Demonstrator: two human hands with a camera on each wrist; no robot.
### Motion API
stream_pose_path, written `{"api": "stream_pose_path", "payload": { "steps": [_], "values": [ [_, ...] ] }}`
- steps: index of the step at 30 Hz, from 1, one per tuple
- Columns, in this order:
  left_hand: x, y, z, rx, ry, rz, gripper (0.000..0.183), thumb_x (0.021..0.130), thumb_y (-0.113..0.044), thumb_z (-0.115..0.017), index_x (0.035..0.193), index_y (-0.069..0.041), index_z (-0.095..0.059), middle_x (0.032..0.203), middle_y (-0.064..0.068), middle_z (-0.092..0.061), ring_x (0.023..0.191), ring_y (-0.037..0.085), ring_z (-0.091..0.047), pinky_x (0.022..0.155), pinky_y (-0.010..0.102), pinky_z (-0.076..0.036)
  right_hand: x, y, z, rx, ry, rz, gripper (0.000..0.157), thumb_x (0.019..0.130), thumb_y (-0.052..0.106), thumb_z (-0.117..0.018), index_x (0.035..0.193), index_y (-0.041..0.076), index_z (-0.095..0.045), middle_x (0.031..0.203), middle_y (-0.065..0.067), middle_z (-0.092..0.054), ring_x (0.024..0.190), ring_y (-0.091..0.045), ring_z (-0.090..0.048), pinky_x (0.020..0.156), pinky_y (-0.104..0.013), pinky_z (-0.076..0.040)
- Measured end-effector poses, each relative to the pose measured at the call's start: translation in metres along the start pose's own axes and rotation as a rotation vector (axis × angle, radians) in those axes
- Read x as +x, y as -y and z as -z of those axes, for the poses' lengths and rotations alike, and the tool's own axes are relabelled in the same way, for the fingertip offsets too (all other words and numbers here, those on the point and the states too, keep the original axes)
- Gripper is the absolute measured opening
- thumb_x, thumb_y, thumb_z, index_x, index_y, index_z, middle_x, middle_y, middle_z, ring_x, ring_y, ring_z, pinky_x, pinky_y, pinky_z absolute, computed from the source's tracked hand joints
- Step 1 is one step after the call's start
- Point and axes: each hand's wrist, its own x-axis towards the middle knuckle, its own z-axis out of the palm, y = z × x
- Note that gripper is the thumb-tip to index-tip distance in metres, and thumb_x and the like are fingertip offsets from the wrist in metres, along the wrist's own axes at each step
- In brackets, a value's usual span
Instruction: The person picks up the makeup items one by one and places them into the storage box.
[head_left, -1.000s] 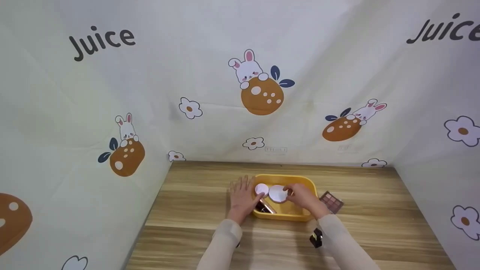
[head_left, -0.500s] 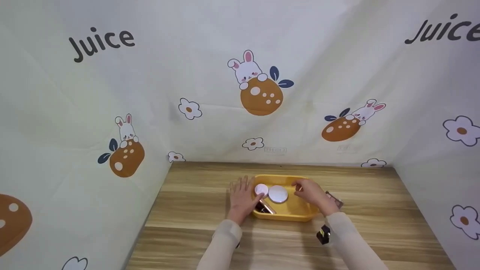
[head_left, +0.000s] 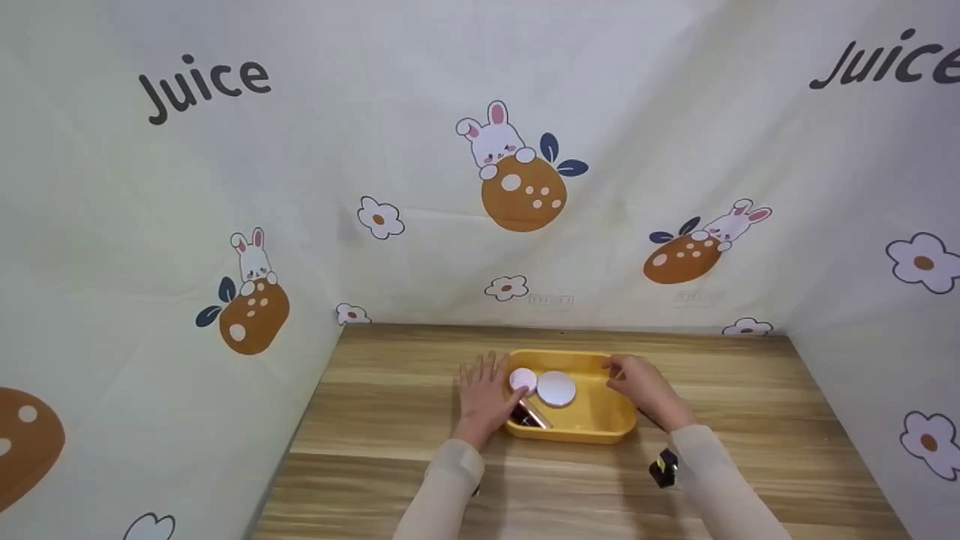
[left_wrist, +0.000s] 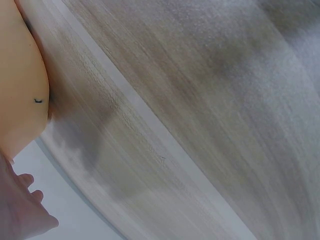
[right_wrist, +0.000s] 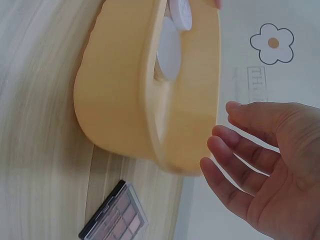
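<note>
left hand [head_left: 484, 396] lying flat, fingers spread, against yellow tub's [head_left: 600, 427] left wall | right hand [head_left: 643, 386] hovering loosely uncurled, empty, at its right rim | tub sitting mid-table [head_left: 390, 420], looking light, stiff, smooth plastic | gripping both side walls seems safest

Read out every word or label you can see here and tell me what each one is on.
"Juice": printed on the backdrop cloth, upper left.
"Juice": printed again on the backdrop cloth, upper right, cut off by the frame edge.
Faint boxed marks low on the backdrop: too small to read.
Yellow basket and its contents: no readable text.
</note>
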Motion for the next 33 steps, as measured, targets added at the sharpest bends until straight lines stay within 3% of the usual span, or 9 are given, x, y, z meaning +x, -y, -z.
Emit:
{"api": "stream_pose_path", "payload": {
  "steps": [12, 20, 27, 33],
  "values": [
    [0.0, 0.0, 0.001, -0.019, 0.01, -0.001, 0.079, 0.094, -0.071, -0.039, 0.158, -0.026, -0.029, 0.165, 0.011, -0.028, 0.153, 0.035, -0.024, 0.123, 0.063, -0.01, -0.01, -0.023, 0.012, 0.012, -0.005, -0.025, 0.03, 0.091, 0.002, -0.064, 0.12, -0.006, -0.065, 0.114, -0.023, -0.068, 0.1, -0.032, -0.066, 0.09, -0.05, -0.056],
    [-0.001, 0.001, -0.001, 0.002, -0.015, -0.02, 0.077, 0.095, -0.069, -0.04, 0.157, -0.024, -0.032, 0.163, 0.012, -0.031, 0.151, 0.037, -0.028, 0.122, 0.063, -0.015, -0.018, -0.041, 0.015, -0.044, -0.07, -0.009, 0.029, 0.087, 0.005, -0.067, 0.115, -0.005, -0.067, 0.115, -0.027, -0.067, 0.103, -0.044, -0.066, 0.09, -0.056, -0.054],
    [-0.001, 0.002, -0.001, -0.016, -0.013, -0.02, 0.076, 0.095, -0.068, -0.04, 0.157, -0.024, -0.032, 0.164, 0.012, -0.03, 0.151, 0.037, -0.028, 0.122, 0.063, -0.016, -0.024, -0.057, 0.016, -0.06, -0.085, -0.029, 0.031, 0.085, 0.006, -0.068, 0.113, -0.005, -0.068, 0.116, -0.027, -0.066, 0.099, -0.038, -0.066, 0.087, -0.055, -0.054],
    [-0.001, 0.001, 0.0, -0.017, -0.003, -0.014, 0.077, 0.095, -0.068, -0.042, 0.157, -0.024, -0.032, 0.164, 0.013, -0.03, 0.151, 0.037, -0.027, 0.122, 0.063, -0.015, -0.028, -0.069, 0.013, -0.134, -0.115, -0.004, 0.027, 0.084, 0.007, -0.071, 0.108, -0.006, -0.069, 0.111, -0.03, -0.065, 0.104, -0.046, -0.063, 0.093, -0.061, -0.049]
  ]
}}
